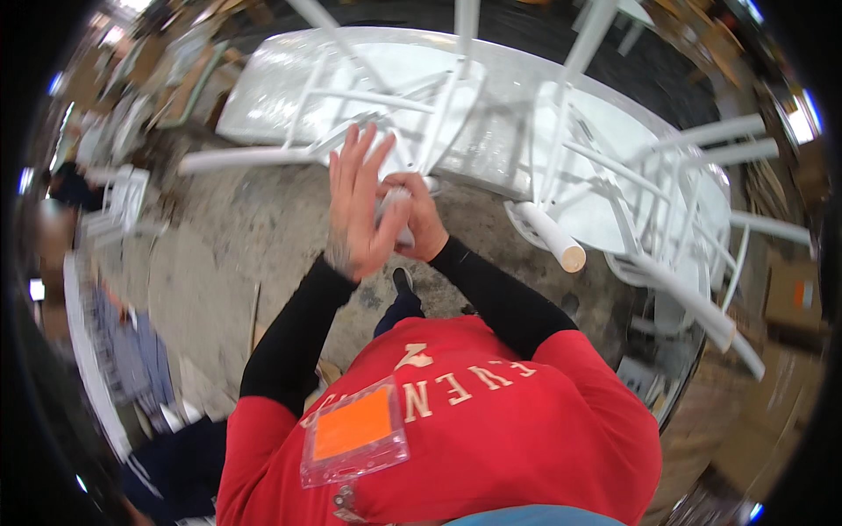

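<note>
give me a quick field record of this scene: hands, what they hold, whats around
left hand: open, fingers spread, palm against the right hand
right hand: closed around a small pale object, kind unclear
in front: white chair upturned on a white table
right side: second white chair, bare wood at a leg end
floor: grey concrete
worn: plastic badge holder with an orange card

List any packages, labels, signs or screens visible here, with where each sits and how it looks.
Badge holder: on the chest of the red shirt, a clear plastic sleeve with an orange rectangular card inside.
Cardboard box: far right on the floor, brown, with a small orange and white label on its side.
Shirt lettering: pale letters across the red shirt.
</note>
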Tool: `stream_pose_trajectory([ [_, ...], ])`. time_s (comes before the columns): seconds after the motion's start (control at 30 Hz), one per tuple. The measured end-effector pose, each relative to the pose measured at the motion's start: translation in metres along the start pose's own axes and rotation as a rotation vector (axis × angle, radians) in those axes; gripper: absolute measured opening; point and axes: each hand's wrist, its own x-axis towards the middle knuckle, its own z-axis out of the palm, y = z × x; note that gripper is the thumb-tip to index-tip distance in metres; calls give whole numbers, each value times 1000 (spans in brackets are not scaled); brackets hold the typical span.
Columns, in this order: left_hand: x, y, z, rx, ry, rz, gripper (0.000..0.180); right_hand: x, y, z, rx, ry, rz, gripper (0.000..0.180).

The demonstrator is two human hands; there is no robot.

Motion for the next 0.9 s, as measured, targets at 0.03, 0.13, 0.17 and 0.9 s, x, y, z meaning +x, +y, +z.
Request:
stream_pose_trajectory([
  [0.03, -1, -3, -2, 8, -76, 66, 67, -4, 14, 6, -54, 51, 9, 70],
  [0.13, 0, -7, -6, -224, -290, 14, 77, -33, 48, 23, -195, 181, 109, 66],
  [0.17, 9, -4, -9, -339, -381, 15, 77, -49, 69, 23, -100, 267, 334, 63],
  [0.9, 13, 8, 16, -65, -235, 122, 69, -41, 18, -3, -307, 224, 301, 30],
])
